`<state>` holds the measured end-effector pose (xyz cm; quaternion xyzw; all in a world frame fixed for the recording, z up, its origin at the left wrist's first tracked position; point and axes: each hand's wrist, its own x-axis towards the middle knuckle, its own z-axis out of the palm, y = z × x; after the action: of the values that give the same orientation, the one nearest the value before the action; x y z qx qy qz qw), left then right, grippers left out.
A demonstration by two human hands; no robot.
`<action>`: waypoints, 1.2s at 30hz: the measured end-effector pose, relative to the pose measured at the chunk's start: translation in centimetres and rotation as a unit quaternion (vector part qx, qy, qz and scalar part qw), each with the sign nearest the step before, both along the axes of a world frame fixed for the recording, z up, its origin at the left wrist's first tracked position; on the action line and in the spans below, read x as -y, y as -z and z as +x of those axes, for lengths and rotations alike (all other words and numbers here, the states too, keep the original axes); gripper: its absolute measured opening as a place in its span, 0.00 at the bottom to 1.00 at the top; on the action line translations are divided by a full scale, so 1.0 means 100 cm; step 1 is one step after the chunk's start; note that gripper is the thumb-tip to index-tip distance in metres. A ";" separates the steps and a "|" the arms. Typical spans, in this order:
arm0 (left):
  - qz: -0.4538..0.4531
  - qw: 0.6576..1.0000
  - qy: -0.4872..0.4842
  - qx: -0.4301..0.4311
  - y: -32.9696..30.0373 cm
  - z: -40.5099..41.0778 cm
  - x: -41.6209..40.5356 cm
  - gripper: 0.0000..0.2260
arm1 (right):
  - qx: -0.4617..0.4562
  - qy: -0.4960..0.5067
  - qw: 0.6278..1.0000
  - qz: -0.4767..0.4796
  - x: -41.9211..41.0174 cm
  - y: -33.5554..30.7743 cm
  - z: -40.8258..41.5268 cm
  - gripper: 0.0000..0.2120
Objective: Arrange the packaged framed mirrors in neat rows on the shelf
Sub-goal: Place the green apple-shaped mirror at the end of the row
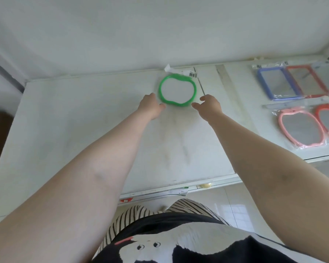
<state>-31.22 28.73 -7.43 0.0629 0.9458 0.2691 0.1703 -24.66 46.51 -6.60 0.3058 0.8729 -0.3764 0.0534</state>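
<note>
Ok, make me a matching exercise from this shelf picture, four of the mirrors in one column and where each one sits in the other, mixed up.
Column one:
1. green mirror
2. blue mirror
3. pink mirror
4. red rectangular mirror

Column two:
A. front row on the right, an apple-shaped frame
B. back row, directly right of the blue frame
C. near the back of the shelf, between the left hand and the right hand
D. back row on the right, the left one of two rectangular frames

Pairs: 1-C, 2-D, 3-A, 4-B
</note>
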 end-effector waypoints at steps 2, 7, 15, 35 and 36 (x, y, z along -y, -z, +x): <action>0.005 1.000 -0.014 -0.005 0.004 -0.007 -0.006 0.28 | 0.002 -0.005 1.000 -0.001 -0.004 0.007 -0.008 0.26; 0.025 0.999 -0.027 0.000 0.014 -0.017 -0.023 0.24 | -0.006 0.022 1.000 -0.021 -0.008 0.021 -0.021 0.24; 0.222 0.953 -0.163 0.124 0.029 -0.007 -0.021 0.09 | -0.004 0.121 0.980 -0.157 0.006 0.022 -0.022 0.13; 0.433 0.852 -0.206 0.208 -0.051 0.117 0.039 0.03 | -0.145 0.191 0.875 -0.420 0.045 -0.037 0.164 0.22; 0.431 0.856 -0.197 0.204 -0.051 0.128 0.044 0.04 | -0.143 0.190 0.875 -0.421 0.048 -0.038 0.184 0.22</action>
<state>-18.37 24.34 -2.35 -0.1143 0.6714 0.6850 0.2589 -6.29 41.66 -2.81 0.3571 0.5552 -0.7508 -0.0209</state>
